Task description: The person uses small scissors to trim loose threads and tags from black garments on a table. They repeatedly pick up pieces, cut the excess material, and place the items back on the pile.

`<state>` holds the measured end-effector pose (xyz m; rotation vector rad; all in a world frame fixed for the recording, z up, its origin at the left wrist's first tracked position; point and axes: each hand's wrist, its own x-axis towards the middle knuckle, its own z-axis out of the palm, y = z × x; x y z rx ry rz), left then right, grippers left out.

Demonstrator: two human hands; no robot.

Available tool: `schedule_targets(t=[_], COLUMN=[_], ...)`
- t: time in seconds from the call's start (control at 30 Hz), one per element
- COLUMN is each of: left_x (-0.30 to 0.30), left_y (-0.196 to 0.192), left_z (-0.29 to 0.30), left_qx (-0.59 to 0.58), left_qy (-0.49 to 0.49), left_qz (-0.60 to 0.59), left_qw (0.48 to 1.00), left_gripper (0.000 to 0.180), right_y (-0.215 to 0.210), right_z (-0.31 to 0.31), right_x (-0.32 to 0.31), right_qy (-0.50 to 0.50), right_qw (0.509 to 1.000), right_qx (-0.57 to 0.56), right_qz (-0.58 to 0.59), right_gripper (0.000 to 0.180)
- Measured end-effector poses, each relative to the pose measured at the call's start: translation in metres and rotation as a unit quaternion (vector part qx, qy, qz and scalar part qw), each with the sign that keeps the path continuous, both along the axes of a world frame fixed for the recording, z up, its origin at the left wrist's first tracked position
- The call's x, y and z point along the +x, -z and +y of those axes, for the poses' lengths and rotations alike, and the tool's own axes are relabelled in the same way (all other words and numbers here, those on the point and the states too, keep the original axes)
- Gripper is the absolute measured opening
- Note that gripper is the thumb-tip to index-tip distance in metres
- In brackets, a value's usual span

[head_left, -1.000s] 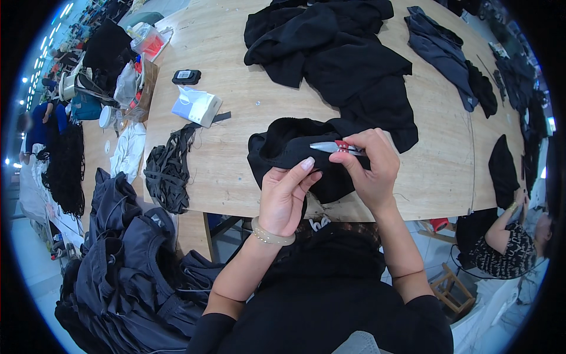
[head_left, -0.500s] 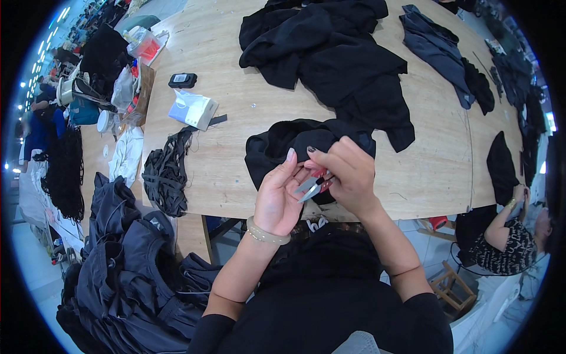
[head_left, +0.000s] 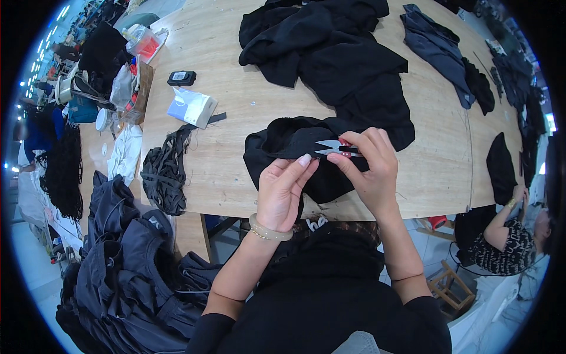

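A bunched black garment (head_left: 323, 186) lies near the table's front edge, with a rounded opening at its upper left. My left hand (head_left: 278, 197) is closed, thumb and fingers pinching the garment's edge; a pale bangle circles that wrist. Thread snips (head_left: 328, 146) with red on the handle are gripped in my right hand (head_left: 377, 171). Their two blades are spread and point left, just above my left fingertips and over the black cloth. Whether a thread lies between the blades is too small to tell.
Black cloth (head_left: 330, 53) spreads across the wooden table (head_left: 218, 165) farther back. Left stand a tissue pack (head_left: 191, 108), a small black device (head_left: 181, 78) and a bundle of dark straps (head_left: 165, 180). Dark garments (head_left: 135, 265) pile at lower left. Another person (head_left: 512, 242) is at the right.
My right hand has turned and moved up and right; the snips, earlier pointing down-left over my left palm, now point left with blades spread. My left fingers have closed on the garment's edge.
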<state>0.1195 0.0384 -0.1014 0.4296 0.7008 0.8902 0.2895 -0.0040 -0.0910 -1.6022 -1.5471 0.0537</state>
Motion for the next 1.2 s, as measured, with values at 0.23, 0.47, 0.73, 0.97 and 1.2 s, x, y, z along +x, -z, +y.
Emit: schedule_targets(t=[0.23, 0.47, 0.73, 0.97, 1.2], left_x=[-0.002, -0.002, -0.002, -0.002, 0.000], left_y=[0.005, 0.008, 0.006, 0.004, 0.015], left_z=[-0.001, -0.001, -0.002, -0.001, -0.004], left_qx=[0.017, 0.019, 0.016, 0.012, 0.015], left_qy=[0.000, -0.005, -0.012, -0.012, 0.015], left_qz=[0.003, 0.020, 0.013, 0.015, 0.014], left_qw=[1.000, 1.000, 1.000, 1.000, 1.000], left_gripper=[0.013, 0.013, 0.012, 0.011, 0.009], right_y=[0.001, 0.000, 0.004, 0.001, 0.006], right_z=[0.002, 0.003, 0.006, 0.005, 0.005], right_x=[-0.003, -0.004, -0.007, -0.006, -0.016], right_qy=[0.012, 0.007, 0.006, 0.006, -0.018], right_qw=[1.000, 0.999, 1.000, 1.000, 0.992], right_qx=[0.010, 0.017, 0.009, 0.017, 0.009], right_qz=[-0.001, -0.037, -0.001, -0.005, 0.125], right_gripper=[0.030, 0.030, 0.030, 0.029, 0.028])
